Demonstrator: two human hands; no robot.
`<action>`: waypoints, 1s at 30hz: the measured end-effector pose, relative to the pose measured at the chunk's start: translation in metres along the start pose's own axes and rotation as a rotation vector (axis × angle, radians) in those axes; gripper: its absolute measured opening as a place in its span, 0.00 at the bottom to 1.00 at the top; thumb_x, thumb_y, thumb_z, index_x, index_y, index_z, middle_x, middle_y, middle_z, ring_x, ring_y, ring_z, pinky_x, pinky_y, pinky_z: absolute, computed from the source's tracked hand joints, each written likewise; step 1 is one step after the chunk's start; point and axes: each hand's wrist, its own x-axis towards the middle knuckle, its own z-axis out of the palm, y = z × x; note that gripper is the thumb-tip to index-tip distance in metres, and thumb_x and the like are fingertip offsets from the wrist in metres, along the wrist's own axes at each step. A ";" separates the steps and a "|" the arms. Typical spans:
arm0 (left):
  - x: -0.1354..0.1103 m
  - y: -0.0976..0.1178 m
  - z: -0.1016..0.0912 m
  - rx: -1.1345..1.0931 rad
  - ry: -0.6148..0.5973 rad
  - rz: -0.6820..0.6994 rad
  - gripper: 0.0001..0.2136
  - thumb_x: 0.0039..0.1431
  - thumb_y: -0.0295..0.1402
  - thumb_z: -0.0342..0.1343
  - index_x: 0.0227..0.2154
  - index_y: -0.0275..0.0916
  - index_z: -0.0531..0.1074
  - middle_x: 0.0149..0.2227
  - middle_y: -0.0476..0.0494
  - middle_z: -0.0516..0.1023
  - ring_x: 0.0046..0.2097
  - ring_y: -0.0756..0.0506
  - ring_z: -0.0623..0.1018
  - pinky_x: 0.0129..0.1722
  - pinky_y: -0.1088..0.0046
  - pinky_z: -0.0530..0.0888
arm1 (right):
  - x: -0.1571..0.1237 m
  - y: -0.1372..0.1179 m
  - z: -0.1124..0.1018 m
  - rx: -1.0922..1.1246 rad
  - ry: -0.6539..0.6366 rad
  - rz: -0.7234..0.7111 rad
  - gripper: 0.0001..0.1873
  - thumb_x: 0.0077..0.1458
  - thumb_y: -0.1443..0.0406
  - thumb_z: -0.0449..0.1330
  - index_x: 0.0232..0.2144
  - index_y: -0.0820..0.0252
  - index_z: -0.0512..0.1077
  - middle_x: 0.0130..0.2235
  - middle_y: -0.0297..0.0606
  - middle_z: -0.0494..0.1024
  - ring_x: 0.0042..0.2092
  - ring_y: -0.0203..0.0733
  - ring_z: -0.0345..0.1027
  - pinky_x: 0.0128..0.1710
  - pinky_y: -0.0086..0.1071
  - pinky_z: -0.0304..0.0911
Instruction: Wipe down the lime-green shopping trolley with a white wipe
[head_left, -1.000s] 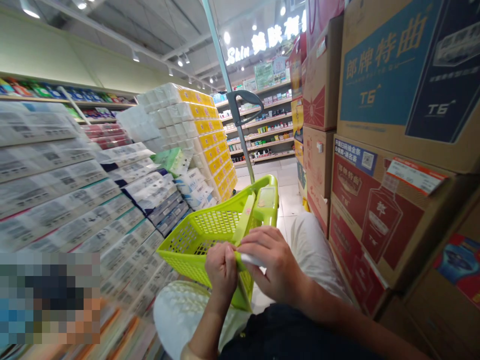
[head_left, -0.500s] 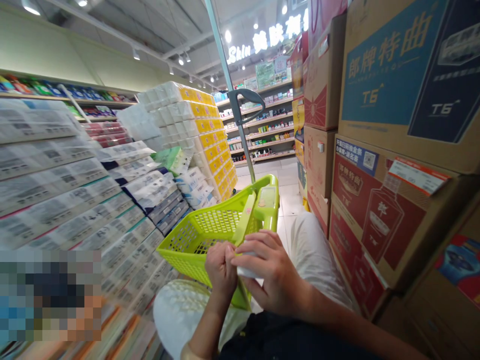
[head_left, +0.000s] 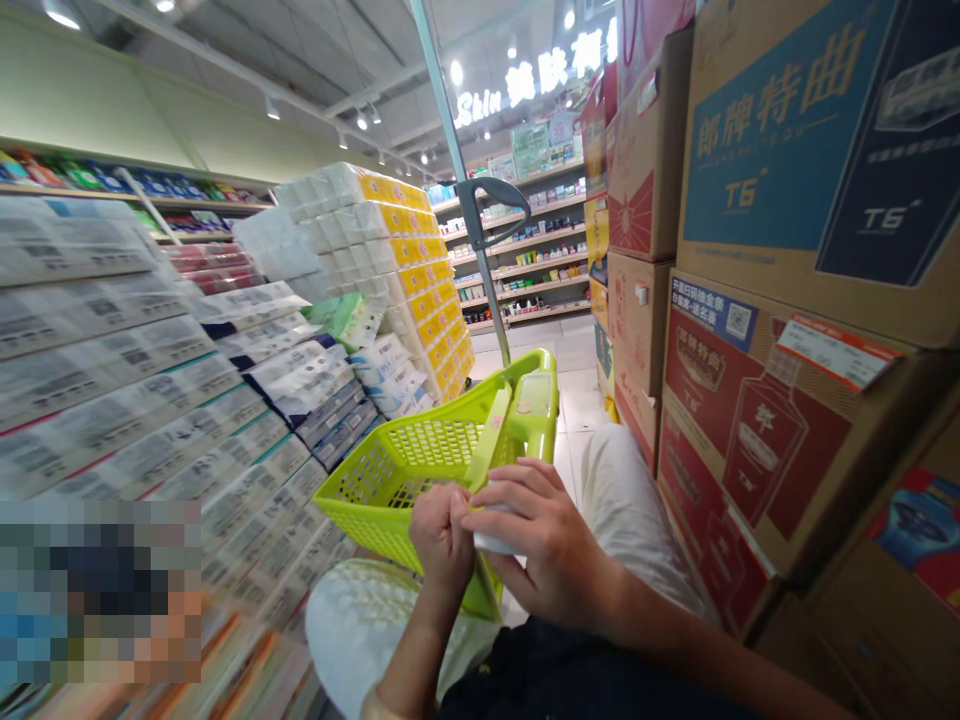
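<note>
Pinching a small white flat object (head_left: 496, 544) between thumb and fingers, the right hand (head_left: 546, 562) curls around it at six o'clock, just in front of the lime-green perforated plastic shopping basket (head_left: 405, 460). The left hand (head_left: 442, 540), at the object's nine o'clock, is closed, its fingertips pressed to the object's edge. Stacked brown cardboard boxes (head_left: 750, 420) rise at three o'clock, and wrapped tissue packs (head_left: 150, 400) at nine.

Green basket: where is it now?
Low centre of the head view: the green basket sits behind the left hand and right hand, tissue packs left, cardboard boxes right.
</note>
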 end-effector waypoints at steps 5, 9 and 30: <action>0.000 0.001 -0.001 0.002 -0.005 -0.005 0.19 0.67 0.31 0.41 0.20 0.40 0.66 0.20 0.51 0.68 0.26 0.48 0.68 0.30 0.69 0.61 | 0.000 0.012 0.001 -0.003 0.071 0.068 0.10 0.60 0.65 0.58 0.43 0.51 0.75 0.43 0.32 0.81 0.50 0.43 0.70 0.59 0.43 0.52; 0.000 0.003 -0.001 -0.001 0.003 -0.012 0.19 0.66 0.31 0.41 0.20 0.40 0.68 0.21 0.51 0.69 0.26 0.48 0.69 0.31 0.69 0.62 | -0.002 0.024 -0.001 -0.020 0.201 0.232 0.08 0.61 0.65 0.57 0.40 0.55 0.76 0.44 0.37 0.80 0.48 0.43 0.71 0.54 0.41 0.58; 0.002 0.003 -0.001 0.020 0.002 0.003 0.19 0.66 0.33 0.41 0.18 0.41 0.64 0.19 0.51 0.67 0.24 0.48 0.67 0.28 0.69 0.61 | -0.012 0.001 0.012 -0.018 0.151 -0.020 0.14 0.59 0.65 0.56 0.46 0.51 0.74 0.50 0.35 0.78 0.58 0.45 0.65 0.63 0.43 0.52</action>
